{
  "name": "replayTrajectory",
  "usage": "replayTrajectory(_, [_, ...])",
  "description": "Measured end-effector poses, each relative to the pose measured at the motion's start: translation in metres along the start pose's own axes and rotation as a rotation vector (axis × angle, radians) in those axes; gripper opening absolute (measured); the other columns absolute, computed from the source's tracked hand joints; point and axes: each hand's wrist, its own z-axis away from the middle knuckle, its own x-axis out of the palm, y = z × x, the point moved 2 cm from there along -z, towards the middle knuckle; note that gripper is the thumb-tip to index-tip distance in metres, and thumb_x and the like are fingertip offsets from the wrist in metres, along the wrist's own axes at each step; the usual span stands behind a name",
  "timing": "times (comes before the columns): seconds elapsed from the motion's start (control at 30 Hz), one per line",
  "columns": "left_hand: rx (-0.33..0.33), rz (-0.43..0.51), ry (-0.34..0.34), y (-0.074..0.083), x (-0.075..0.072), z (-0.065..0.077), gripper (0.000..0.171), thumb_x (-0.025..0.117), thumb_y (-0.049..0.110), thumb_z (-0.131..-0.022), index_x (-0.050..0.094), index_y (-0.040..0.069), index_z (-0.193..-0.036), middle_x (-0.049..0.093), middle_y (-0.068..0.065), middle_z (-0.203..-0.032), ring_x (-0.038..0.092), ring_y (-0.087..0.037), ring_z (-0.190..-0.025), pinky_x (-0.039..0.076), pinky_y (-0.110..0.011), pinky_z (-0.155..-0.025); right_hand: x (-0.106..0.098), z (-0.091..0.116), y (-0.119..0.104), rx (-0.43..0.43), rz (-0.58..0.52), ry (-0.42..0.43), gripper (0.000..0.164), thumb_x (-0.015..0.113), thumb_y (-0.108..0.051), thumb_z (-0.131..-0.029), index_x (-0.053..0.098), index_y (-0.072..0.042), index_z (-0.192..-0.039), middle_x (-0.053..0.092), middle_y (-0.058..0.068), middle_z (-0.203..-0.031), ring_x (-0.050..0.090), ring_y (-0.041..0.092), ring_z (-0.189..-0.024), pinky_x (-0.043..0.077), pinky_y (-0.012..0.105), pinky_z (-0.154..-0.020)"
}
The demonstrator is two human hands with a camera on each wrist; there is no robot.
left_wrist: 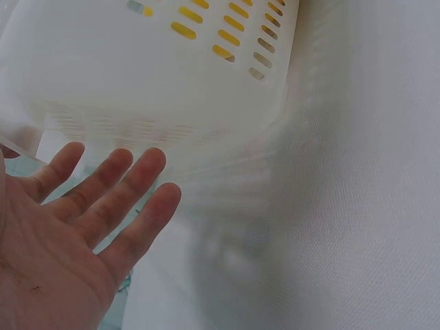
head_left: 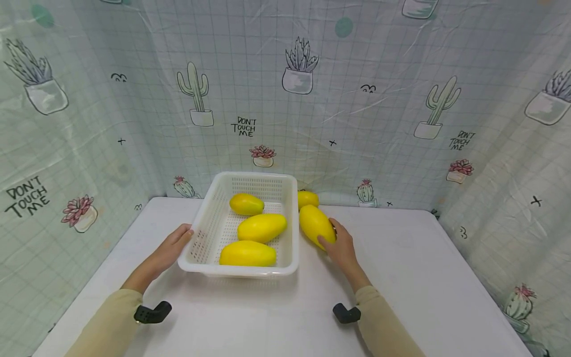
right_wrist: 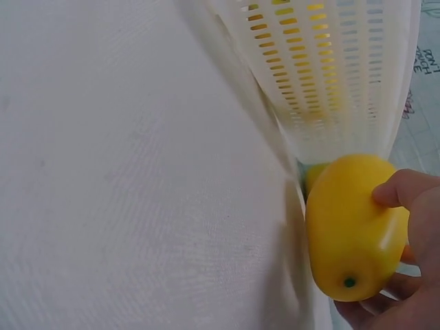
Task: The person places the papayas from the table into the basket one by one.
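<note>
A white plastic basket (head_left: 241, 270) with slotted walls holds three yellow mangoes, one behind another: a smaller one (head_left: 247, 204) at the back, one in the middle (head_left: 261, 228) and one at the front (head_left: 248, 254). My left hand (head_left: 175, 244) is at the basket's left rim. In the left wrist view its fingers (left_wrist: 141, 230) spread fairly straight beneath the rim, tips close to the outer wall; the thumb is mostly hidden. Right of the basket, my right hand (head_left: 342, 249) grips a large yellow mango (right_wrist: 354, 230), thumb on its near side.
Another yellow mango (head_left: 308, 199) lies behind the held one, against the basket's right side and partly hidden. The white table (head_left: 401, 277) ends at a curtain (head_left: 339, 124) printed with cacti at the back and sides. Black wrist mounts (head_left: 153, 313) sit on both forearms.
</note>
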Motion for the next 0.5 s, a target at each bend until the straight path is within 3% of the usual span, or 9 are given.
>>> replayTrajectory(0.27, [-0.009,-0.01,0.004,0.0,0.0,-0.001,0.047,0.026,0.04,-0.106,0.036,0.003,-0.133,0.06,-0.022,-0.121,0.062,-0.018,-0.097,0.047,-0.032,-0.081,-0.004,-0.001,-0.01,-0.011,-0.026,0.027,0.066,0.067,-0.03,-0.089,0.037,-0.012,-0.145,0.045,0.011,-0.146,0.046,0.03,-0.13,0.035,0.05,-0.111])
replayTrajectory(0.5, [-0.006,-0.004,-0.004,-0.001,-0.001,-0.003,0.047,0.027,0.04,-0.106,0.036,0.003,-0.134,0.059,-0.023,-0.123,0.062,-0.019,-0.098,0.047,-0.032,-0.081,-0.008,-0.003,-0.016,-0.069,-0.044,0.06,0.065,0.068,-0.028,-0.088,0.038,-0.011,-0.144,0.048,0.012,-0.142,0.05,0.03,-0.124,0.04,0.05,-0.107])
